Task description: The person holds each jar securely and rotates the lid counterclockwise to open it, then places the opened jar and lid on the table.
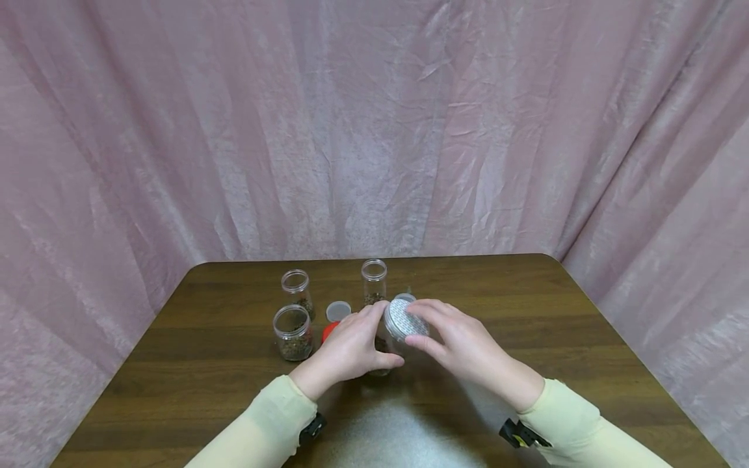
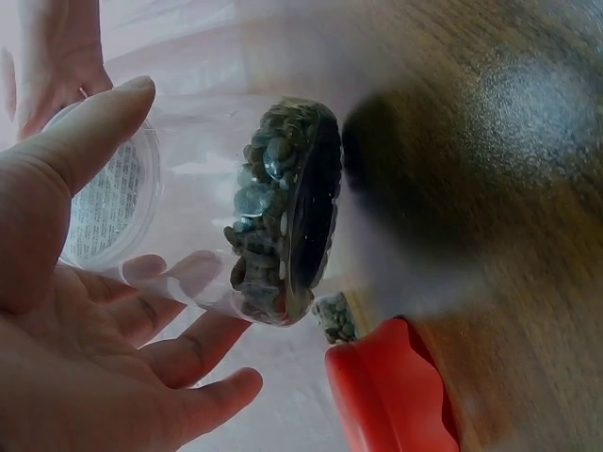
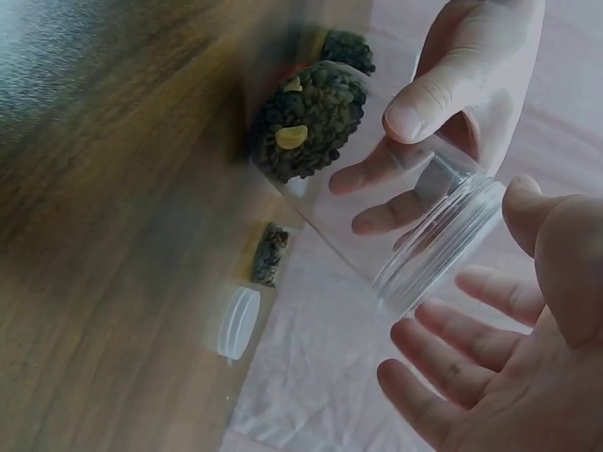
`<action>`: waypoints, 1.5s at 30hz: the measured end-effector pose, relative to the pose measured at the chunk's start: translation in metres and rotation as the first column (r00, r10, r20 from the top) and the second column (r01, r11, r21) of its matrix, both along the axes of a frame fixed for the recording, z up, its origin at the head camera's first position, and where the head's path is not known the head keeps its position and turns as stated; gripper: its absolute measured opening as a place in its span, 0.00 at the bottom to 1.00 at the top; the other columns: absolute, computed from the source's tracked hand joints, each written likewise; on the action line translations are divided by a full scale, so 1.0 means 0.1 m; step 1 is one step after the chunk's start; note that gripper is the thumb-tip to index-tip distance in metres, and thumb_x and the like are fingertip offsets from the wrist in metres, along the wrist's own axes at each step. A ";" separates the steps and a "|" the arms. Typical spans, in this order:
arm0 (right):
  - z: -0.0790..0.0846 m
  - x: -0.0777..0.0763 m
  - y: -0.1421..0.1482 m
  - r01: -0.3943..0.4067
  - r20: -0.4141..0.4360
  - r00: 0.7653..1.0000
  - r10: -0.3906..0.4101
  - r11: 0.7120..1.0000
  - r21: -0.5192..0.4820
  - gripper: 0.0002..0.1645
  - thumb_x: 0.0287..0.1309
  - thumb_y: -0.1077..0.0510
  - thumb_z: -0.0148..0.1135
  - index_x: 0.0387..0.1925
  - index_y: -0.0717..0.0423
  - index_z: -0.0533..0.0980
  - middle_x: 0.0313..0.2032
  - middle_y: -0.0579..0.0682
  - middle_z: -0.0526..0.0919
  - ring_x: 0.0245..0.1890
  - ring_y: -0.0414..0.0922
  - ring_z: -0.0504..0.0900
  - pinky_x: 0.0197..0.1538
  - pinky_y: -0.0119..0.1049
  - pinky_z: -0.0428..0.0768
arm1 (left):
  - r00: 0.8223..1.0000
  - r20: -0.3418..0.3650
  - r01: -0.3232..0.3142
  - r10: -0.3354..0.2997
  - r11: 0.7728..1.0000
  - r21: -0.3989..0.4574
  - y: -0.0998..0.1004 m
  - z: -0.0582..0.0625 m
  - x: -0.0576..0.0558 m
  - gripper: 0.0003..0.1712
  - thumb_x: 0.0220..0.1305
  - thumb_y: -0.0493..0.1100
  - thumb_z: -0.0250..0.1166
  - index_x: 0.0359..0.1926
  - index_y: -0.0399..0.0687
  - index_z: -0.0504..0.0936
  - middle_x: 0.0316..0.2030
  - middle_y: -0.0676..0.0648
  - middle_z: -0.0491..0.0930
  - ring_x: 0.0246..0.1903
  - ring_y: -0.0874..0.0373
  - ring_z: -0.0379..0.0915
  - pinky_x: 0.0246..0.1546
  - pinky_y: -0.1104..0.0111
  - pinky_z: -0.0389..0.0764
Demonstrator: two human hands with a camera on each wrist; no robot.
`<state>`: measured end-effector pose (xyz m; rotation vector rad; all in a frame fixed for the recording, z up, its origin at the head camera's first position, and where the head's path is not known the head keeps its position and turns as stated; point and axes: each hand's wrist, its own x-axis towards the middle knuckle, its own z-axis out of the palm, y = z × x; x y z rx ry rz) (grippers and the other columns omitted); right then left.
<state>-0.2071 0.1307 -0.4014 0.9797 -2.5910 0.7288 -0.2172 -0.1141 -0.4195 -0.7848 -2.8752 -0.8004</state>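
Observation:
My left hand (image 1: 354, 351) grips a clear jar (image 2: 203, 188) round its side, thumb on one side and fingers on the other. A layer of small dark pebbles (image 2: 273, 207) lies in the bottom of the jar, with a yellow piece (image 3: 292, 137) among them. A clear screw lid (image 1: 404, 320) with a printed white liner sits at the jar's mouth. My right hand (image 1: 462, 338) holds this lid by its edge between thumb and fingers; the remaining fingers are spread below it in the right wrist view.
Left of the hands stand two uncovered jars (image 1: 294, 348) (image 1: 295, 281) with pebbles. Another uncovered jar (image 1: 374, 270) is behind my left hand. A loose lid (image 1: 338, 311) and a red object with a wavy edge (image 2: 391, 386) lie nearby. A pink curtain (image 1: 374, 130) hangs behind the wooden table (image 1: 556, 312).

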 end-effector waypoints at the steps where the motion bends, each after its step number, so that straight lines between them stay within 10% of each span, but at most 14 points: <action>1: 0.01 0.00 -0.01 0.008 0.003 1.000 -0.008 1.000 0.004 0.30 0.73 0.46 0.74 0.70 0.51 0.81 0.66 0.49 0.84 0.65 0.51 0.84 0.61 0.56 0.84 | 1.000 0.001 0.000 0.000 1.000 -0.002 0.00 0.00 0.00 0.55 0.56 0.56 0.88 0.77 0.41 0.71 0.64 0.44 0.82 0.61 0.43 0.81 0.67 0.45 0.77; 19: 0.06 -0.03 -0.08 0.061 0.043 0.997 -0.063 0.997 0.045 0.34 0.72 0.41 0.74 0.71 0.51 0.81 0.66 0.54 0.84 0.66 0.55 0.83 0.62 0.60 0.83 | 1.000 0.000 0.003 -0.003 1.000 -0.014 0.03 0.01 0.01 0.52 0.56 0.58 0.88 0.75 0.48 0.72 0.61 0.47 0.83 0.59 0.45 0.82 0.64 0.43 0.78; 45: 0.07 -0.07 -0.01 -0.104 0.108 0.989 0.105 0.994 -0.019 0.35 0.72 0.51 0.75 0.75 0.56 0.77 0.73 0.59 0.78 0.73 0.59 0.77 0.71 0.61 0.76 | 0.999 -0.009 0.033 -0.033 0.999 0.014 0.02 0.02 -0.01 0.51 0.53 0.53 0.90 0.73 0.47 0.74 0.59 0.47 0.83 0.57 0.44 0.83 0.61 0.44 0.80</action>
